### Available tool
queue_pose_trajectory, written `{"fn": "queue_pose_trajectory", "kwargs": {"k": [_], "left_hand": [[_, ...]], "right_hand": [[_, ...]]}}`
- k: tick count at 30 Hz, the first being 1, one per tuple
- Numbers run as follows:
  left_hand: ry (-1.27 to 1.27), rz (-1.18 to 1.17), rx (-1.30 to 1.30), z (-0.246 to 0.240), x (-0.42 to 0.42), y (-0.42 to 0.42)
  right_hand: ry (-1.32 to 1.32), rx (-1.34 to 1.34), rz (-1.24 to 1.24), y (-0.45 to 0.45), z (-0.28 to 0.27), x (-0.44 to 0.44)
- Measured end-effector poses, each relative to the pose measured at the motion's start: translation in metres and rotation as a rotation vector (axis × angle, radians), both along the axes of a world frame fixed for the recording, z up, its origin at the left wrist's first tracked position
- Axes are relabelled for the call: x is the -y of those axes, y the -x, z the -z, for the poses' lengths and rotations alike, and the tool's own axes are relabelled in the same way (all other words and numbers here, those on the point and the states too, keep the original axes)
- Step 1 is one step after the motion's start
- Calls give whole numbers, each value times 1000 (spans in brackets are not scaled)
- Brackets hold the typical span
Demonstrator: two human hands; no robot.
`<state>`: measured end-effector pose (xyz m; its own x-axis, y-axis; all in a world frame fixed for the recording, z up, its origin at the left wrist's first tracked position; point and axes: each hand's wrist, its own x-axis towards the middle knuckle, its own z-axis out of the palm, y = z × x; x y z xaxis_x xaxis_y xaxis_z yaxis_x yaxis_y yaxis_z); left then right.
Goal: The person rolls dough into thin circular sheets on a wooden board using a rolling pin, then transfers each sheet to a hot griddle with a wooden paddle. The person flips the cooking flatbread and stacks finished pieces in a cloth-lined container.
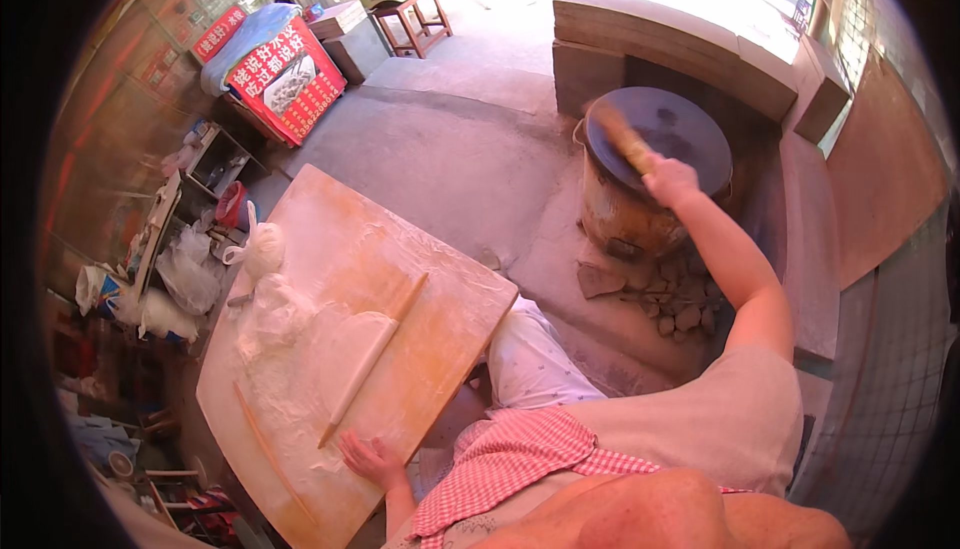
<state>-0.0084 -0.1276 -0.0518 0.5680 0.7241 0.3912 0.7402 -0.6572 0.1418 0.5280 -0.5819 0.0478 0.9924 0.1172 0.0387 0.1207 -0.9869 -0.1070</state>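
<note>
My right hand grips a blurred tan brush, probably of straw, over a round dark griddle. The griddle sits on a rusty drum stove. My left hand lies on the near edge of a floured wooden board, its fingers apart and holding nothing. Just beyond it is the lower end of a thin rolling pin, laid slantwise with the edge of a thin dough sheet wrapped around its middle. A second slender wooden stick lies at the board's left side.
A tied plastic bag and a floury clear bag lie on the board's far left. Stone blocks wall the stove behind and right; rubble lies at its foot. Cluttered shelves and a red-signed stand line the left.
</note>
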Motion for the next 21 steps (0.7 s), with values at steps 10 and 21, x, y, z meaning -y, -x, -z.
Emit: {"fn": "queue_pose_trajectory", "kwargs": {"k": [10,21], "left_hand": [[-44,25,34,7,-2,2],[32,22,80,5,-2,0]], "right_hand": [[-82,27,480,-53,-3,92],[-258,111,36,85,28,56]]}}
